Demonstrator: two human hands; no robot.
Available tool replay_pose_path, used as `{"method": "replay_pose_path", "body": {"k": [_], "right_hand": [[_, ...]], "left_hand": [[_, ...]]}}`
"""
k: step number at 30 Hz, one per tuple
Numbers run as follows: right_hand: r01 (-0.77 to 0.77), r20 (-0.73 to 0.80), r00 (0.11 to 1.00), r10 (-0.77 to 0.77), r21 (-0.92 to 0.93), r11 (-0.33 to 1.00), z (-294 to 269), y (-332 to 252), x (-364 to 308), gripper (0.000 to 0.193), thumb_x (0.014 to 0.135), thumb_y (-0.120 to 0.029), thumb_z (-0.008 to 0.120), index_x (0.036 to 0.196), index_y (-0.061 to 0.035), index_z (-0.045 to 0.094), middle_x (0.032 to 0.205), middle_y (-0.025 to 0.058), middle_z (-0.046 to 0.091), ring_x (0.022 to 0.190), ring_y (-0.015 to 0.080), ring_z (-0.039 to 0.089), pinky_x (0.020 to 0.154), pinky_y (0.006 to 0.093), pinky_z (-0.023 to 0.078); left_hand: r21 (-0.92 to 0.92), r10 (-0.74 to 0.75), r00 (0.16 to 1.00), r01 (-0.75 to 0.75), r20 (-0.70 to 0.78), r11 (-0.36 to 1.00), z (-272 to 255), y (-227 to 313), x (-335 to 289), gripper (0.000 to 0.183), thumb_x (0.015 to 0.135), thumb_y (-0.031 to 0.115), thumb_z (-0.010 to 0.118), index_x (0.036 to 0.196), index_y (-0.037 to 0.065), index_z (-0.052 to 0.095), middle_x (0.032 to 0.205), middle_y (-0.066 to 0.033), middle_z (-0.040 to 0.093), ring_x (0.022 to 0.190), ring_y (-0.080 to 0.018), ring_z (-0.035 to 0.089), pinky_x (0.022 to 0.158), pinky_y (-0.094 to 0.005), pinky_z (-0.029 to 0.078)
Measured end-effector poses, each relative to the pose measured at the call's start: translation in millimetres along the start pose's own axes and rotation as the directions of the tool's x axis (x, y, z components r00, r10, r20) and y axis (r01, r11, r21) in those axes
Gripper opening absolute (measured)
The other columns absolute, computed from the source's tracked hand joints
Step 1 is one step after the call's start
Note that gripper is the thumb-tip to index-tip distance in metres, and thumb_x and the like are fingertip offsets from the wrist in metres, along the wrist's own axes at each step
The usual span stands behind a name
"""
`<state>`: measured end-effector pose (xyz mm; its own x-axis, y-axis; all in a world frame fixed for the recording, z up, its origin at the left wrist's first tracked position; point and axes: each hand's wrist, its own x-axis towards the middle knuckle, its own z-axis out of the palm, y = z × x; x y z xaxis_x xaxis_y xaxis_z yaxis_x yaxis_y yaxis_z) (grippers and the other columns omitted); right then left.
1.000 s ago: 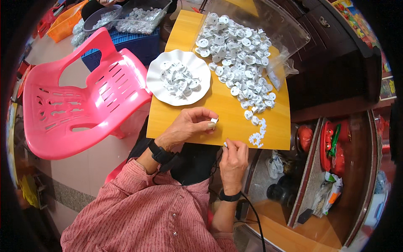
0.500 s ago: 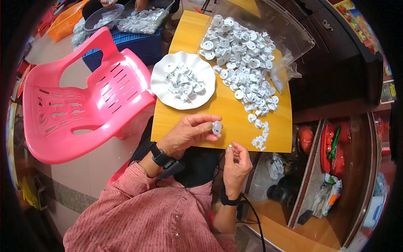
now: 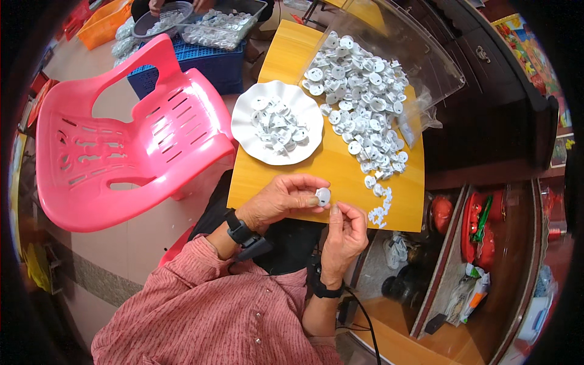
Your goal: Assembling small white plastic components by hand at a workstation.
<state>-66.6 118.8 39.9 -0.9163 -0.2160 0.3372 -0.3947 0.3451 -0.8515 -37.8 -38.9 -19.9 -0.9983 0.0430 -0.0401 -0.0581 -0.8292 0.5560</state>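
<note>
White plastic makes up the small disc (image 3: 323, 196) held above the near edge of the yellow bench (image 3: 255, 185), a little right of the middle of that edge. Its flat round face is turned up toward the head, and its rim stands out past the fingertips on the right. The face is nearly as wide as it is long; whatever lies behind it is hidden, so I cannot tell which way the long axis of the whole piece runs. The disc looks pale and smooth, with a small dark mark low on its face. The left hand (image 3: 275, 204) has its thumb and fingers clamped on the disc from the left. The right hand (image 3: 344, 240) is just beside it on the near right, thumb and forefinger together at the tips; I cannot tell whether anything sits between them. Left of the middle of the bench, a white plate (image 3: 239, 118) with a wavy rim bears a pile of white parts (image 3: 278, 125). A larger heap of similar discs (image 3: 371, 103) spreads over the far right, pointing every way, with a clear tub (image 3: 426, 52) behind it. Tiny white pieces (image 3: 378, 216) lie scattered near the right corner.
</note>
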Motion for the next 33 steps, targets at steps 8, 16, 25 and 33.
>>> {"method": "replay_pose_path", "body": {"k": [8, 16, 25, 33], "right_hand": [[-0.209, 0.019, 0.978, 0.21, 0.226, 0.951, 8.9, 2.2, -4.4, 0.011, 0.095, 0.0, 0.068, 0.104, 0.0057, 0.066, 0.099, 0.0045, 0.066, 0.09, 0.0093, 0.062, 0.078, 0.0221, 0.05], [-0.021, -0.009, 1.0, 0.02, -0.111, 0.994, 6.4, 0.7, -1.6, 0.01, 0.092, -0.004, 0.071, 0.097, 0.0032, 0.067, 0.094, 0.0067, 0.061, 0.073, 0.0121, 0.055, 0.064, 0.0268, 0.048], [-0.06, -0.06, 0.996, 0.06, -0.002, 0.998, 17.4, -5.3, -1.1, 0.008, 0.094, -0.003, 0.067, 0.094, 0.0046, 0.065, 0.095, 0.0047, 0.061, 0.078, 0.0105, 0.059, 0.07, 0.0243, 0.047], [-0.026, -0.052, 0.998, 0.021, -0.084, 0.996, 20.5, -0.7, 2.3, 0.009, 0.093, -0.004, 0.068, 0.089, 0.0042, 0.065, 0.09, 0.0039, 0.06, 0.073, 0.0093, 0.056, 0.064, 0.0236, 0.043]], "left_hand": [[0.044, 0.017, 1.0, -0.017, -0.01, 0.999, 3.7, 0.7, -0.6, 0.037, 0.095, 0.007, 0.069, 0.13, 0.0, 0.06, 0.12, -0.0107, 0.068, 0.109, -0.0197, 0.068, 0.1, -0.0356, 0.056], [0.049, 0.033, 0.999, -0.033, -0.012, 0.998, 3.6, 2.0, -2.3, 0.038, 0.095, 0.006, 0.069, 0.131, -0.001, 0.059, 0.12, -0.0122, 0.068, 0.107, -0.0195, 0.069, 0.099, -0.0331, 0.055], [-0.004, 0.042, 0.998, -0.042, 0.048, 0.999, -2.6, -2.9, 0.2, 0.036, 0.095, 0.004, 0.067, 0.13, -0.002, 0.058, 0.123, -0.0126, 0.067, 0.115, -0.0204, 0.066, 0.103, -0.0346, 0.052], [0.003, 0.039, 0.998, -0.039, 0.049, 0.999, -3.6, -3.6, 1.5, 0.036, 0.095, 0.003, 0.068, 0.129, -0.001, 0.059, 0.124, -0.0129, 0.067, 0.115, -0.02, 0.065, 0.104, -0.0334, 0.052]]}}
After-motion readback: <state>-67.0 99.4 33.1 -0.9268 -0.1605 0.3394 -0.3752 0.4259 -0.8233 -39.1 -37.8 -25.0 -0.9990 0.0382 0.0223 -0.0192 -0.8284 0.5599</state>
